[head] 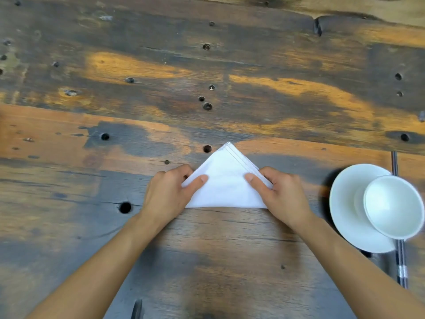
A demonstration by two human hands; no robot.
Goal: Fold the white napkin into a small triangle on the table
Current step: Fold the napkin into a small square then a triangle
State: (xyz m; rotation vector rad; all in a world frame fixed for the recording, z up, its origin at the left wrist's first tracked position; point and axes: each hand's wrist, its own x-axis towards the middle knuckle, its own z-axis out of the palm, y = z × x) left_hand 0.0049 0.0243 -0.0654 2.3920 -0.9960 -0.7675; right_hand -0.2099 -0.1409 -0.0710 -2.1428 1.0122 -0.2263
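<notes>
White napkin (226, 183), two hands (171, 192) (281, 194), one bowl (394, 207), one saucer (345, 210)

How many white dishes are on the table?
2: a plate at the right, beside the right hand, and a bowl resting on the plate's right part. None other shows.

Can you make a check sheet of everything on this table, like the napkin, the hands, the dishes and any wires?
Surface: worn wooden table, dark stains, many small holes.
Job's things: white napkin lies flat, folded into a triangle, tip pointing away.
Clutter: white bowl on white plate at right; dark chopsticks partly under them; a dark object at the bottom edge, too cut off to name.
Grippers: left hand and right hand grip the napkin's side corners.
Cables: nothing seen.
Surroundings: nothing seen.
</notes>
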